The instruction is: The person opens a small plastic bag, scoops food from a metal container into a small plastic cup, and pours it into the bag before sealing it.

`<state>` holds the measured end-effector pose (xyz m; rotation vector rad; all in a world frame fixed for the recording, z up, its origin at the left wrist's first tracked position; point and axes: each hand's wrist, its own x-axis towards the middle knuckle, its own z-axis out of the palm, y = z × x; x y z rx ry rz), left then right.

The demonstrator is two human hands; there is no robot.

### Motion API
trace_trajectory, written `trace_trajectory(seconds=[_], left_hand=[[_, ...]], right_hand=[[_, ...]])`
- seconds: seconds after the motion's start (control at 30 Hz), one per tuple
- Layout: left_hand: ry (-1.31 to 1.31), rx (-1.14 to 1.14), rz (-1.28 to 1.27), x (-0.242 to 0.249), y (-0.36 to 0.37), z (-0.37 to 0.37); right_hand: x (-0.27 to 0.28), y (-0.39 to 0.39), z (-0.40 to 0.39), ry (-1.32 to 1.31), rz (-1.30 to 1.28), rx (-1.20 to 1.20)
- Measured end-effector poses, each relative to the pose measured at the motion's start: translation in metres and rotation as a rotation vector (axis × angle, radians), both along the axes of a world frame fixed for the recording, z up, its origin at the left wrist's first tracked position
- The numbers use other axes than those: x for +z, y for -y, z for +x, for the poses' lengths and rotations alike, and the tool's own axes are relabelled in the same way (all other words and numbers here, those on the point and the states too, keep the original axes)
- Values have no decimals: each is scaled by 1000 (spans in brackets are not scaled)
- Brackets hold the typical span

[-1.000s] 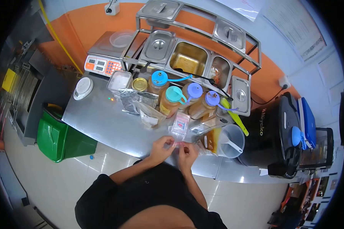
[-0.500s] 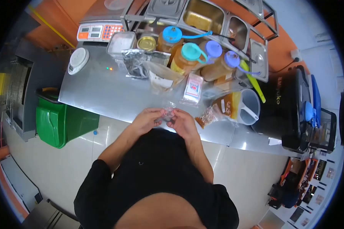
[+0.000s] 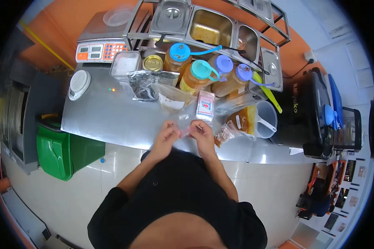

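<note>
My left hand [image 3: 167,136] and my right hand [image 3: 202,136] are at the table's front edge, close to my body. Fingers curled and pinched, they hold a small clear plastic bag [image 3: 186,129] between them; its outline is faint. Just beyond my hands lies a scrap of clear plastic with a white patch [image 3: 183,117]. A red, white and blue packet [image 3: 205,106] lies past my right hand. To the right of that hand is a small clear bag of brownish bits [image 3: 226,133].
On the steel table [image 3: 112,112] are a small white scale [image 3: 79,84], a silver foil pouch [image 3: 147,85], several lidded jars including a teal-topped one [image 3: 198,74], and a clear measuring jug [image 3: 266,120]. A price scale [image 3: 100,52] stands behind. A green bin [image 3: 58,151] is at left, a black appliance [image 3: 299,112] at right.
My hands have moved slightly apart, with the clear plastic still between them. The camera view has shifted, so the table sits a little lower and further left.
</note>
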<state>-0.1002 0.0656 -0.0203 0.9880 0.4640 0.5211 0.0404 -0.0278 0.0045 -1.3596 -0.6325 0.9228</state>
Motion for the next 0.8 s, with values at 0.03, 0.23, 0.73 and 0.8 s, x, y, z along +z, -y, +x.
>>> trace_trajectory(seconds=[0.03, 0.23, 0.73, 0.8], left_hand=[[-62, 43, 219, 12, 5, 2], [-141, 316, 481, 24, 7, 21], [-231, 530, 1240, 30, 2, 24], [-268, 406, 1223, 42, -1, 22]], right_hand=[[2, -4, -4, -146, 20, -135], [-2, -16, -12, 785, 62, -253], [20, -26, -3, 934, 137, -367], [30, -23, 5, 875, 111, -363]])
